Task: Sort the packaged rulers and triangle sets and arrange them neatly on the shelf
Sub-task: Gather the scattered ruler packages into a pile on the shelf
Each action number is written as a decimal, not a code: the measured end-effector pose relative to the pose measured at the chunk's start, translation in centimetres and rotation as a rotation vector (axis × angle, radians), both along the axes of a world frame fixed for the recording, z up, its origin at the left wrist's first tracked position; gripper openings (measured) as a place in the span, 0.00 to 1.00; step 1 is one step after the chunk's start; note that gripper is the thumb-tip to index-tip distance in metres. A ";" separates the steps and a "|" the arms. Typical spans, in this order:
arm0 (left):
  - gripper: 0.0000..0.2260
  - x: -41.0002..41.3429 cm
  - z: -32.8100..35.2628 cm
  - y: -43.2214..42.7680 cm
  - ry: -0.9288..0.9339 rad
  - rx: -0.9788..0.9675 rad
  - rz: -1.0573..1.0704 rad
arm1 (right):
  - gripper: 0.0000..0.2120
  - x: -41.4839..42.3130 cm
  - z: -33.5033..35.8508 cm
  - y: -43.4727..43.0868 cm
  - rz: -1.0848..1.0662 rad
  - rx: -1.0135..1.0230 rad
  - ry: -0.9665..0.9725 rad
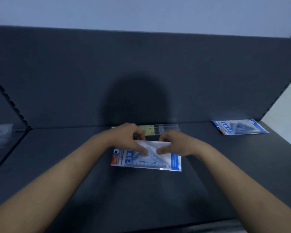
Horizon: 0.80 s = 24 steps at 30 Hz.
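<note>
A blue-and-white packaged triangle set [146, 161] lies flat on the dark shelf [74, 165] in the middle. My left hand [129, 137] grips its far left edge, thumb on top and fingers curled behind. My right hand [173, 145] holds the far right edge the same way, thumb pressing the pack. Just behind the hands a clear packaged ruler [160, 129] lies along the back wall, partly hidden by my left hand. A second triangle set pack [238, 126] lies at the right rear of the shelf.
A dark back panel [141, 73] rises behind the shelf. A toothed upright strip [8, 100] divides off a left bay, where a pale plastic pack [0, 138] shows dimly. The shelf's right edge [286, 143] borders a light floor.
</note>
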<state>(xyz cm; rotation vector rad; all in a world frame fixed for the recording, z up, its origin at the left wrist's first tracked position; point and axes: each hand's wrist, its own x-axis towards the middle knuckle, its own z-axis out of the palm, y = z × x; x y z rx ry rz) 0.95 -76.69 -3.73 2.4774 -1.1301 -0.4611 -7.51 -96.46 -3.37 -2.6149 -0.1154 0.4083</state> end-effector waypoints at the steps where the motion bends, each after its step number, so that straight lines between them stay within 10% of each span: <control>1: 0.14 -0.1 0.0 -0.9 -0.001 -0.001 -0.023 | 0.10 -0.3 0.1 -0.9 -0.053 0.037 -0.053; 12: 0.07 -2.7 0.3 -19.0 -0.014 -0.112 -0.136 | 0.06 -4.9 2.1 -17.8 -0.449 0.175 -0.205; 24: 0.17 -5.4 -2.6 -36.2 -0.356 0.062 0.133 | 0.10 -3.2 -3.1 -36.6 -0.335 0.045 -0.431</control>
